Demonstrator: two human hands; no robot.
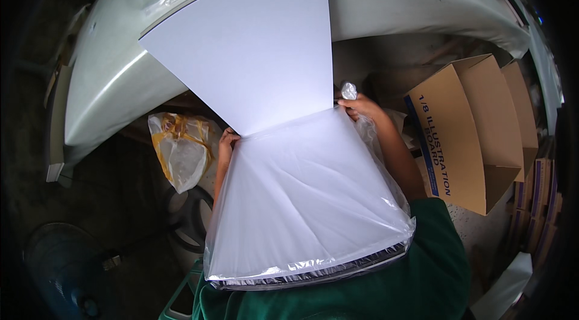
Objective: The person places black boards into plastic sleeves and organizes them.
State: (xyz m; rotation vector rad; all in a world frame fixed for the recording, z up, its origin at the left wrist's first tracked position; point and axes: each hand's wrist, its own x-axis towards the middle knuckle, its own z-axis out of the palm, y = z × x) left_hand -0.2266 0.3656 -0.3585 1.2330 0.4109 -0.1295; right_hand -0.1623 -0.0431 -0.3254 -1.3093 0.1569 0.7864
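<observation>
A stack of large white boards (259, 49) stretches from the table toward my body. Its near part sits inside a clear plastic bag (301, 193), whose mouth crosses the boards about midway. My left hand (227, 140) is closed on the bag's left edge at that mouth, its fingers partly hidden by the boards. On the right edge, my right hand (360, 106) grips the bag beside the boards. A small shiny crumpled bit of plastic (348, 90) shows just beyond those fingers. The bag's near end, with a dark strip below it, rests against my green shirt.
The far boards lie on a table with a pale glossy cover (416, 9). An open cardboard box (443, 133) stands at the right, with stacked cartons (534, 205) behind it. At the left hangs a white plastic bag with yellow tape (181, 151), above a dark round base (190, 217).
</observation>
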